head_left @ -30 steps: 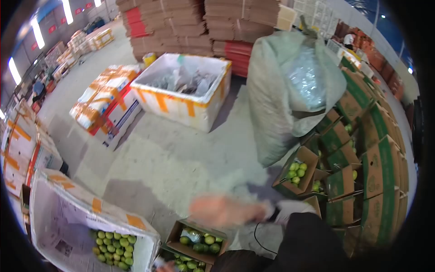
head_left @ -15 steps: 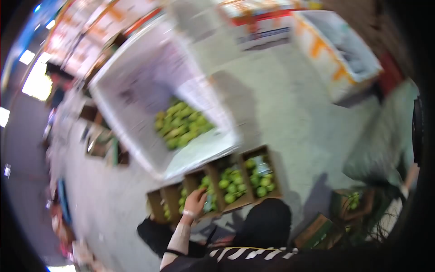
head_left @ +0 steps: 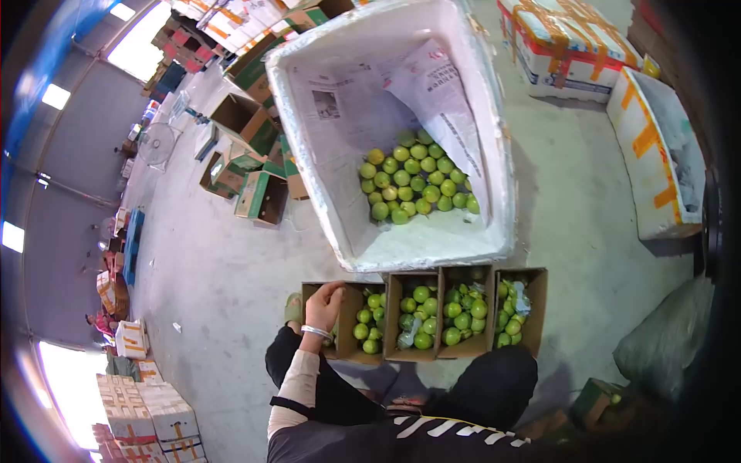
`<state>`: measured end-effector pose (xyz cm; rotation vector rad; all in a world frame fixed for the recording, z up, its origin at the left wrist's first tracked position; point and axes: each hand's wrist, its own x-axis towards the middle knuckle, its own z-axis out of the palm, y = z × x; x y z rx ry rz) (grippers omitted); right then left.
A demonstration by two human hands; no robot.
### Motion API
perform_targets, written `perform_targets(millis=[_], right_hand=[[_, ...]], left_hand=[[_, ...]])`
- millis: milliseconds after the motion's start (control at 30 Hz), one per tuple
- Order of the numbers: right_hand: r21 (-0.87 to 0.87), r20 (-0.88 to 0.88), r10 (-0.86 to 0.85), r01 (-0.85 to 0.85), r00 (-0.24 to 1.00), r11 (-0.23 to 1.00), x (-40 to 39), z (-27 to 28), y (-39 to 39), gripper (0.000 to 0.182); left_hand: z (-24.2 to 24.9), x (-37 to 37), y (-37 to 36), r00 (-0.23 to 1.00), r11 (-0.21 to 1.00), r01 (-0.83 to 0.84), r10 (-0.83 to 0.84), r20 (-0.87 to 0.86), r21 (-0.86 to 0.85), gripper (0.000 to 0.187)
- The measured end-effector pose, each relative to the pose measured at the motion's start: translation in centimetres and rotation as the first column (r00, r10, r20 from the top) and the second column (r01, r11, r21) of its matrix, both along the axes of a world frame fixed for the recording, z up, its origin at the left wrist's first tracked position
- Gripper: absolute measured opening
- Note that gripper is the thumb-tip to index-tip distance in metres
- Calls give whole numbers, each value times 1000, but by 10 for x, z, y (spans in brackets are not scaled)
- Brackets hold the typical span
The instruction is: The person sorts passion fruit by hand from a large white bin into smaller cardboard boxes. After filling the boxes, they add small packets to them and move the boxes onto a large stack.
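My left hand (head_left: 324, 307), with a white band at the wrist, is over the leftmost narrow cardboard box (head_left: 310, 288). Its fingers are curled together; whatever they may hold is hidden. Beside it to the right stand more open cardboard boxes in a row, holding lime-like round green fruit (head_left: 423, 318). Clear plastic shows among the fruit in some of them. Just beyond the row, a large white foam box (head_left: 505, 193) lined with newspaper (head_left: 440, 96) holds a heap of the same green fruit (head_left: 417, 179). My right hand is out of view.
Open cardboard boxes (head_left: 262, 193) lie on the floor at the left, near a fan (head_left: 157, 144). Taped foam boxes (head_left: 647, 147) stand at the right. A grey-green sack (head_left: 664, 332) sits at lower right; stacked foam boxes (head_left: 139, 409) stand at lower left.
The head view has turned, so the boxes now appear straighter and farther right. My left hand has moved left along the row, from a box with fruit to the leftmost one.
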<state>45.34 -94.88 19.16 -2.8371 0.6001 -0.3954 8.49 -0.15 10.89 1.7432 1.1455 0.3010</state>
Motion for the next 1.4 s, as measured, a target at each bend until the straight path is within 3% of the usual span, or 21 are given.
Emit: perform_targets(millis=[100,233,267,333,367,400,433,533,600,633,667,767,833,867,933,1000,1100,1233,1267,1333,1400], right_hand=[[136,37,125,-129,992,982,0,9,78,28],[494,33,467,-421,883,761,-12,34,274,26],[652,-2,590,-447,807,613,-25,31,348,26],[949,-76,858,-228,508,219,-60,10,510,25],[921,-287,898,-164,334,355,-102,44,623,27],[827,-266,964,-511,14,236,-121,39,679,33],[779,-74,997,-623,14,67,-149,16,722,39],[743,-274,954,-656,-120,131,-177,-16,795,41],[914,-60,983,-406,-172,-15,-196,-37,812,44],[921,-67,984,-389,-162,-2,-213,-54,818,44],[960,-114,980,-272,-160,67,-232,-75,824,46],[975,-219,971,-61,-100,214,-269,-96,821,55],[882,-273,922,-313,274,354,-287,-88,808,57],[894,-175,898,-317,403,316,-292,-69,790,57],[925,-85,835,-268,543,269,-302,-18,743,45],[883,-88,687,-263,721,389,-331,16,690,36],[728,45,437,-329,898,602,-378,-27,634,37],[591,-256,417,-200,872,782,-390,-186,589,75],[517,-382,468,-235,797,823,-394,-168,598,73],[414,-183,539,-433,822,801,-376,-154,608,65],[466,-74,448,-367,891,805,-335,-138,623,53]], left_hand=[[6,17,35,999,998,-43,45,31,-48,27],[-15,44,45,972,967,233,-229,49,-106,30],[8,60,34,895,887,440,-446,-8,-140,37],[51,86,0,791,641,610,-521,321,-465,51],[62,90,-15,742,524,670,-465,483,-526,53],[71,94,-27,723,517,691,-484,493,-505,51],[74,93,-30,706,514,708,-504,496,-485,50],[51,67,19,885,637,442,-426,189,-631,38],[38,41,70,794,703,532,-608,-11,-471,34],[51,37,92,637,695,658,-719,-279,-288,37],[35,23,111,474,675,637,-723,-503,-371,45],[-63,-54,134,115,501,732,-758,-641,-461,56],[-77,-85,127,184,567,749,-675,-715,-342,57],[-95,-97,135,72,344,874,-790,-609,-344,60],[-20,-69,107,211,409,781,-884,-417,-471,57],[-32,-73,96,215,363,827,-910,-355,-429,53],[-88,-83,71,221,388,858,-871,-439,-337,61],[-131,-106,29,732,770,637,-590,-341,37,76],[-130,-114,21,797,825,565,-538,-273,25,79],[-140,-121,21,837,855,515,-516,-180,-58,79],[-150,-118,34,795,821,545,-571,-204,-172,72]])
